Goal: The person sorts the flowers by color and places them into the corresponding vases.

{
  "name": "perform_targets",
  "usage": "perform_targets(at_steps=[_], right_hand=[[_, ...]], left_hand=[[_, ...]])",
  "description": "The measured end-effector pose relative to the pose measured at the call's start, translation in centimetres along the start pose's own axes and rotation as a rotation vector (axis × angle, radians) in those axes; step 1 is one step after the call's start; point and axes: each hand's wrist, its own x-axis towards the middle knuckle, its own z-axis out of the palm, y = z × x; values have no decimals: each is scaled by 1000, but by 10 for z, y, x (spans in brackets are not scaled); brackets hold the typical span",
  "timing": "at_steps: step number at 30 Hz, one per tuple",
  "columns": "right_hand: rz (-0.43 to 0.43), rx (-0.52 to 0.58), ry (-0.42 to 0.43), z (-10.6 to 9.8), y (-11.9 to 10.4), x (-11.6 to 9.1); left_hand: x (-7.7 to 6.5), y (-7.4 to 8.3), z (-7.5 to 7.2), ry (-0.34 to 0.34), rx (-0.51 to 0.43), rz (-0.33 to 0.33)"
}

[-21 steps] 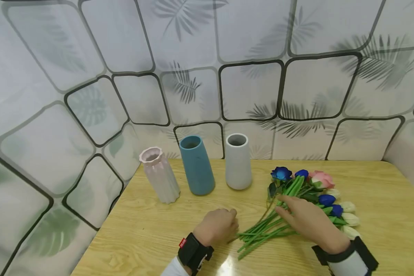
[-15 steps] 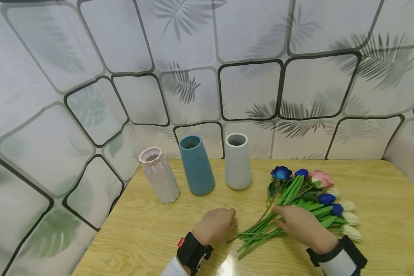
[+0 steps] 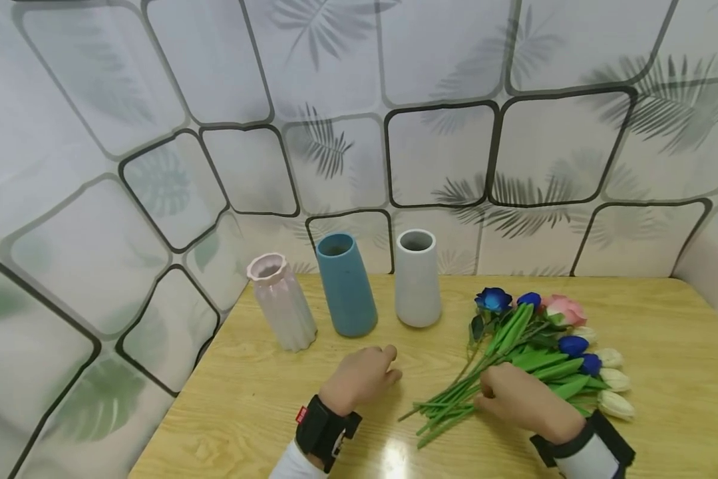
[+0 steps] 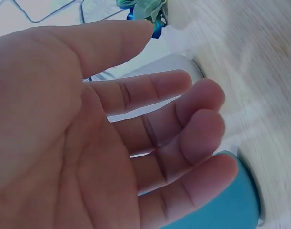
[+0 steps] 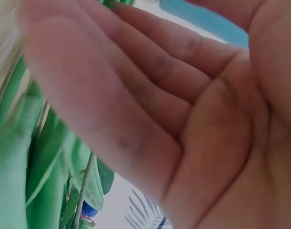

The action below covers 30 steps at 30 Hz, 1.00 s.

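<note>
A bunch of artificial flowers lies on the table, its green stems (image 3: pixel 448 407) pointing toward the near left. Among the heads are a blue rose (image 3: pixel 494 300), a pink rose (image 3: pixel 565 311), blue tulips (image 3: pixel 573 345) and white tulips (image 3: pixel 615 404). My right hand (image 3: pixel 526 401) is over the lower stems, fingertips down among them; the right wrist view shows gently bent fingers (image 5: pixel 135 81) and a bare palm, with green leaves (image 5: pixel 45 167) alongside. Left of the stem ends, my left hand (image 3: pixel 361 378) hovers with loosely bent fingers and holds nothing.
Three vases stand in a row toward the back: a pale pink ribbed one (image 3: pixel 283 309), a blue one (image 3: pixel 348 293) and a white one (image 3: pixel 417 283). The wooden table (image 3: pixel 233 406) meets a patterned cloth wall (image 3: pixel 436 159) behind.
My left hand has moved left and a little away from me, off the stem ends. My right hand has slid down from the upper stems to the lower ones. The head view has shifted slightly.
</note>
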Motion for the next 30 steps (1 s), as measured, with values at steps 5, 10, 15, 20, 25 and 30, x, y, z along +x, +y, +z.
perform_targets(at_steps=[5,10,15,20,25,30], right_hand=[[-63,43,-38,-1,0,-1],[-31,-74,26,-5,-4,0],[56,-5,157,-11,-11,-2],[173,416,380,-13,-18,-4],[239,1066,623,-10,-19,-2],[150,1701,683,-6,-20,-3]], left_hand=[[0,1,-4,0,1,4],[0,-2,-4,-12,-22,-17],[-1,-8,-6,-2,-61,-46],[-7,-13,-15,34,-75,-48],[-10,-16,-20,49,-64,-68],[-9,-17,-20,47,-59,-76]])
